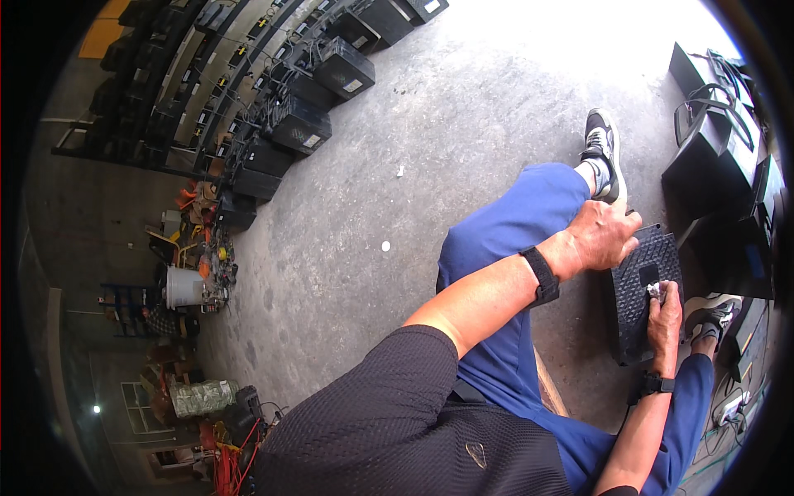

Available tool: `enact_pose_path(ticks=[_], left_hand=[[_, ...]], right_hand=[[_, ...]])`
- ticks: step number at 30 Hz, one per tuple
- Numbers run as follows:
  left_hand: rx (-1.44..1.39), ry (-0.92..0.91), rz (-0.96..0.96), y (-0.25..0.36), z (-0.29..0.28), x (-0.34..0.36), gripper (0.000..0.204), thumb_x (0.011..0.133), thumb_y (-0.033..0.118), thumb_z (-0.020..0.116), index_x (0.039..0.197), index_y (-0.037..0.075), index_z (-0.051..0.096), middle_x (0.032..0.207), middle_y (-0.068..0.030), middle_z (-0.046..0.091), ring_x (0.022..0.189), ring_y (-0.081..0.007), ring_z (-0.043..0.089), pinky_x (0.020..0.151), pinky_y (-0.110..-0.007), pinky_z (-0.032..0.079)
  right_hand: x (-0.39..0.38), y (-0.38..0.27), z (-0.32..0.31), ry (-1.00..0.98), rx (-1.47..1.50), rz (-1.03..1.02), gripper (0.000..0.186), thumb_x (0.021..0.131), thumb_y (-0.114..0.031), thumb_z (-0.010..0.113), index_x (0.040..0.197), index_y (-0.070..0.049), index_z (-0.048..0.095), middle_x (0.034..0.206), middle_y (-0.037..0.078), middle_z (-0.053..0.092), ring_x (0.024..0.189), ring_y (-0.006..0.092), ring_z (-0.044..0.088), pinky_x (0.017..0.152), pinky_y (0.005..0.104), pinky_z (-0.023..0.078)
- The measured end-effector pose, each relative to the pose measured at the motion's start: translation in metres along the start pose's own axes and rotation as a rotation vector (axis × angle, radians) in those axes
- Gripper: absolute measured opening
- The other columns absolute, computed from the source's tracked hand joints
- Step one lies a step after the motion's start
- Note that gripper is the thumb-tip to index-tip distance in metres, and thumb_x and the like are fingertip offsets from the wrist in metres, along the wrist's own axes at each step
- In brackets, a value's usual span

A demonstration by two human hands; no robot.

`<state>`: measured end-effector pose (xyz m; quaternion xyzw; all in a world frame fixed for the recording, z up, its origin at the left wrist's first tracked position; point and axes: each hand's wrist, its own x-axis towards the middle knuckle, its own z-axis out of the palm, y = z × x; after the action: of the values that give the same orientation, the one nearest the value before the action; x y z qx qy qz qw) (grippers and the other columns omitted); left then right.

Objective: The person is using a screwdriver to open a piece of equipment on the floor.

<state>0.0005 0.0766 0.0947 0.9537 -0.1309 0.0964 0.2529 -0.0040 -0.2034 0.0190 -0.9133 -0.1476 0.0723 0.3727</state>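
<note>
Black ribbed rectangular battery case (641, 298) on concrete floor (463, 124), between person's feet. Left hand (602, 236) grips case's top edge — right hand (664, 310) clenched on small pale object (654, 289) against case top.

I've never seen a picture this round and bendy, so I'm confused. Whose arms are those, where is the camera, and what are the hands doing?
The camera sits on a person's head and looks down, so you see that person's own arms and legs. Its lens is very wide, which bends straight lines near the edge.

The person sits above a grey concrete floor, wearing blue trousers and a black shirt. The left hand rests on the top edge of a black ribbed box that stands on the floor between the feet. The right hand pinches something small and pale against the box's face; it is too small to tell what.

More black boxes stand in a row along shelves on the left, and others with cables on the right. A white bucket stands among clutter far left.
</note>
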Motion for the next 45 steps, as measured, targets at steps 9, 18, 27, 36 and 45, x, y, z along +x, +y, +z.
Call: enact_pose_path(ticks=[9, 18, 27, 36, 45], left_hand=[[0.020, -0.042, -0.065, 0.009, -0.006, -0.001, 0.028, 0.085, 0.028, 0.072, 0.095, 0.003, 0.064, 0.094, -0.0185, 0.067, 0.088, -0.0355, 0.072, 0.074, -0.049, 0.058], [0.049, -0.085, -0.063, 0.002, -0.004, 0.001, 0.034, 0.089, 0.035, 0.073, 0.097, 0.003, 0.064, 0.091, -0.0192, 0.071, 0.086, -0.0380, 0.073, 0.074, -0.050, 0.058], [0.031, -0.162, -0.164, 0.006, -0.010, 0.003, 0.046, 0.093, 0.047, 0.068, 0.096, 0.001, 0.065, 0.084, -0.0219, 0.073, 0.080, -0.0370, 0.074, 0.074, -0.049, 0.057], [0.018, -0.024, -0.103, 0.003, 0.005, 0.002, 0.036, 0.093, 0.039, 0.066, 0.097, 0.004, 0.066, 0.091, -0.0210, 0.074, 0.086, -0.0400, 0.073, 0.078, -0.052, 0.057], [0.145, -0.106, -0.162, 0.000, -0.013, 0.001, 0.057, 0.095, 0.063, 0.060, 0.087, 0.006, 0.065, 0.073, -0.0190, 0.072, 0.072, -0.0402, 0.073, 0.063, -0.051, 0.057]], right_hand=[[0.000, 0.002, 0.000, -0.001, -0.016, -0.004, 0.024, 0.091, 0.005, 0.062, 0.112, -0.002, 0.055, 0.103, 0.021, 0.065, 0.099, 0.0405, 0.066, 0.086, 0.0454, 0.052], [0.001, 0.001, 0.000, -0.007, -0.029, 0.003, 0.024, 0.091, 0.005, 0.062, 0.113, -0.002, 0.055, 0.104, 0.021, 0.066, 0.101, 0.0405, 0.066, 0.088, 0.0457, 0.052], [0.001, 0.000, 0.000, -0.013, -0.016, 0.017, 0.025, 0.091, 0.006, 0.062, 0.113, -0.002, 0.055, 0.104, 0.021, 0.066, 0.100, 0.0395, 0.066, 0.088, 0.0447, 0.052], [-0.002, 0.003, -0.003, 0.018, -0.020, -0.014, 0.023, 0.092, 0.003, 0.062, 0.113, -0.002, 0.057, 0.105, 0.022, 0.066, 0.101, 0.0408, 0.066, 0.088, 0.0452, 0.052], [0.000, -0.002, 0.009, 0.077, -0.066, -0.107, 0.024, 0.089, -0.004, 0.064, 0.112, -0.007, 0.057, 0.104, 0.019, 0.065, 0.102, 0.0430, 0.065, 0.086, 0.0493, 0.053]])
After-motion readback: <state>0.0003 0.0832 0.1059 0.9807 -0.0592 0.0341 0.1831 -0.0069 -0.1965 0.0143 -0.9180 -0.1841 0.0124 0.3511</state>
